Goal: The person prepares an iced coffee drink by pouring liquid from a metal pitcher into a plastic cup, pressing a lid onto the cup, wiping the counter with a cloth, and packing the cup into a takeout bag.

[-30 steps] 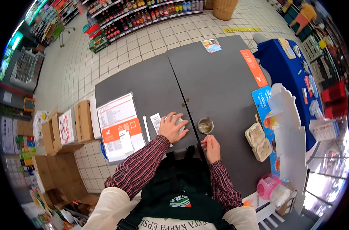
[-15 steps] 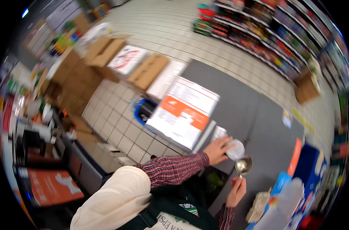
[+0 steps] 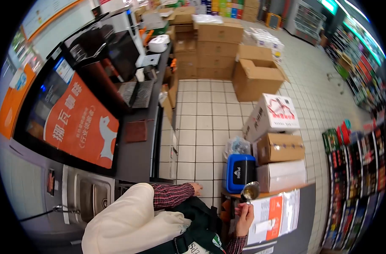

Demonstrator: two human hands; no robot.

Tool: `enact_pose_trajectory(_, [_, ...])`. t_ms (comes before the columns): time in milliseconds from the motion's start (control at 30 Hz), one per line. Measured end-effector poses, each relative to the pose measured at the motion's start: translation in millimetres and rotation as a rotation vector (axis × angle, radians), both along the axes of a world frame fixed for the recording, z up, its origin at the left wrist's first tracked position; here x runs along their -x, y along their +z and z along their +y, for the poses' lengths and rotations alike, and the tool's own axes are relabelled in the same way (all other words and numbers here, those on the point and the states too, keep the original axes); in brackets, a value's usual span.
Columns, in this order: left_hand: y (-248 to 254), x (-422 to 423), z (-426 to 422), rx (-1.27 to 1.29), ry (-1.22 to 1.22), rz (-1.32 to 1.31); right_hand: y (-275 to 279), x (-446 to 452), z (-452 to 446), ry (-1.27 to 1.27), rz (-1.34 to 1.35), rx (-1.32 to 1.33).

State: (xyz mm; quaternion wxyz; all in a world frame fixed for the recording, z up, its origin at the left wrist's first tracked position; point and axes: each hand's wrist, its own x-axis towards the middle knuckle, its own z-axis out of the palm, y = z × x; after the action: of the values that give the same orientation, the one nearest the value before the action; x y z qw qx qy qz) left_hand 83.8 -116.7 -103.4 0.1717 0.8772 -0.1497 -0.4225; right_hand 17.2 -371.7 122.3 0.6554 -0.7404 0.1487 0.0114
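Observation:
My right hand [image 3: 244, 218] is closed around the handle of a small metal scoop [image 3: 250, 191], held upright above the edge of the right-hand table. Something pale yellow and shiny shows in its bowl; I cannot make out what. My left hand [image 3: 196, 189] hangs over the tiled floor between the two counters, fingers loosely apart and nothing visible in them. Just right of my right hand, a white and orange printed sheet [image 3: 274, 216] lies on the grey table [image 3: 305, 211]. Behind the scoop stands a blue bin [image 3: 239, 173] with a black lid.
On my left run a dark counter [image 3: 136, 154], a steel sink [image 3: 89, 194] and a machine with an orange panel [image 3: 85, 122]. Cardboard boxes [image 3: 282, 148] line the right side; an open carton [image 3: 258, 78] and stacked boxes [image 3: 218, 46] stand ahead. Shop shelves [image 3: 354, 182] are far right.
My view has swung left from the table toward the aisle and the left counter. My left hand has left the clear round item on the table; my right hand still holds the scoop.

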Motion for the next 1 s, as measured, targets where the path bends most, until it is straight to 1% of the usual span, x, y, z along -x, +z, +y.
enact_pose_trajectory(33, [0,-7,19,0.048,0.127,-0.018,3,-22,17,0.081,0.037,-0.067])
enact_pose_trajectory(67, [-1,-11,35,0.059,0.178,-0.026,-2,-42,33,0.162,0.034,-0.091])
enact_pose_trajectory(133, [4,-9,52,0.096,0.285,-0.063,14,-76,71,0.284,0.083,-0.172])
enact_pose_trajectory(167, [11,-7,57,0.115,0.380,-0.050,26,-90,88,0.393,0.130,-0.127])
enact_pose_trajectory(200, [10,0,60,0.131,0.477,-0.038,9,-102,99,0.496,0.095,-0.087])
enact_pose_trajectory(267, [8,17,56,0.214,0.716,-0.153,2,-126,120,0.732,0.078,-0.041])
enact_pose_trajectory(300, [13,25,53,0.231,0.828,-0.137,-2,-140,126,0.916,0.092,0.028])
enact_pose_trajectory(333, [12,38,53,0.210,0.936,-0.130,-11,-150,136,1.031,0.080,0.058])
enact_pose_trajectory(400, [11,60,51,0.311,1.113,-0.089,-22,-167,166,1.304,0.079,0.088])
enact_pose_trajectory(433, [7,76,47,0.306,1.199,-0.101,-24,-170,183,1.421,0.090,0.116])
enact_pose_trajectory(467, [6,97,44,0.249,1.308,-0.183,-22,-172,204,1.530,0.099,0.142])
enact_pose_trajectory(500, [3,117,43,0.183,1.397,-0.273,-26,-172,225,1.656,0.085,0.157])
enact_pose_trajectory(533, [1,135,41,0.193,1.508,-0.291,-26,-169,246,1.747,0.045,0.135])
enact_pose_trajectory(600, [6,166,29,0.162,1.806,-0.244,-21,-153,293,1.929,-0.147,0.108])
enact_pose_trajectory(633, [9,181,21,0.150,1.928,-0.256,-16,-140,317,1.979,-0.289,0.116])
enact_pose_trajectory(667, [9,194,9,0.141,2.045,-0.269,-15,-124,342,2.017,-0.451,0.006])
enact_pose_trajectory(700, [-11,213,-8,0.178,2.127,-0.343,-15,-105,365,2.044,-0.621,-0.042])
enact_pose_trajectory(733, [-29,229,-23,0.220,2.201,-0.417,-9,-80,384,2.017,-0.661,-0.027])
enact_pose_trajectory(767, [-27,240,-33,0.206,2.257,-0.374,-10,-56,404,2.008,-0.715,-0.031])
enact_pose_trajectory(800, [-25,250,-43,0.193,2.309,-0.331,-12,-31,422,1.937,-0.875,-0.065])
enact_pose_trajectory(833, [-41,265,-54,0.265,2.293,-0.279,-15,-4,438,1.929,-0.876,0.033])
enact_pose_trajectory(867, [-56,285,-58,0.331,2.271,-0.225,-18,21,454,1.920,-0.914,0.075])
enact_pose_trajectory(900, [-57,301,-54,0.313,2.254,-0.227,-21,45,471,1.917,-1.005,0.164])
enact_pose_trajectory(933, [-54,311,-54,0.301,2.354,-0.205,-27,66,486,1.919,-1.095,0.255])
enact_pose_trajectory(967, [-50,320,-53,0.294,2.462,-0.189,-45,86,504,1.868,-1.247,0.234])
enact_pose_trajectory(1000, [-45,331,-50,0.286,2.467,-0.203,-58,104,521,1.812,-1.405,0.211])
